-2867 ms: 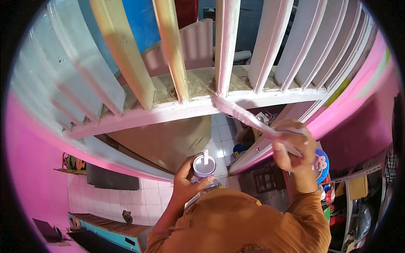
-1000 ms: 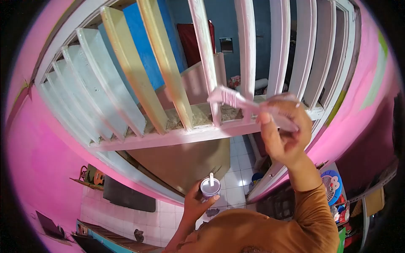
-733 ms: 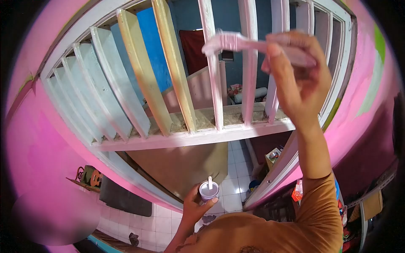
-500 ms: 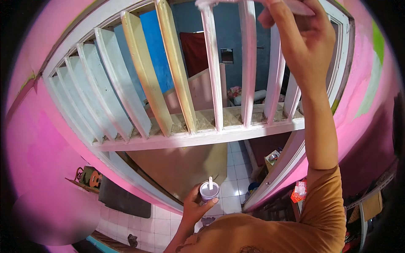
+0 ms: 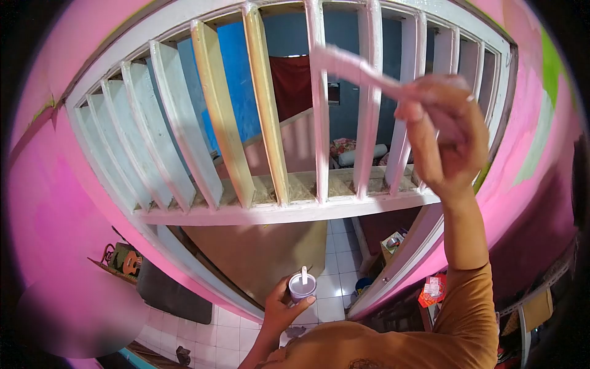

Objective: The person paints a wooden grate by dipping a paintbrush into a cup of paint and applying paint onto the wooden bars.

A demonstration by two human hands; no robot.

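My right hand [image 5: 448,132] is raised, its fingers closed on the handle of a pale, paint-coated paintbrush [image 5: 362,75]. The bristle end touches or hovers just before a white slat [image 5: 321,147] of the vent frame above the door; I cannot tell which. Left of that slat, two slats are still yellowish wood, a wide slat [image 5: 224,126] and a narrower slat [image 5: 265,117]. Low in front of my body, my left hand [image 5: 281,307] grips a small cup [image 5: 302,288] of light paint, with a white stick [image 5: 304,275] standing in it.
A white ledge [image 5: 289,214] runs under the slats, above the doorway. Pink walls [image 5: 61,203] flank the frame. Below are a tiled floor [image 5: 227,338], a dark grey panel [image 5: 172,295], a guitar [image 5: 131,263] and a red packet [image 5: 433,289].
My right hand and the paintbrush have come down from the top of the slats to partway along the white slat. The left hand with the cup has barely shifted.
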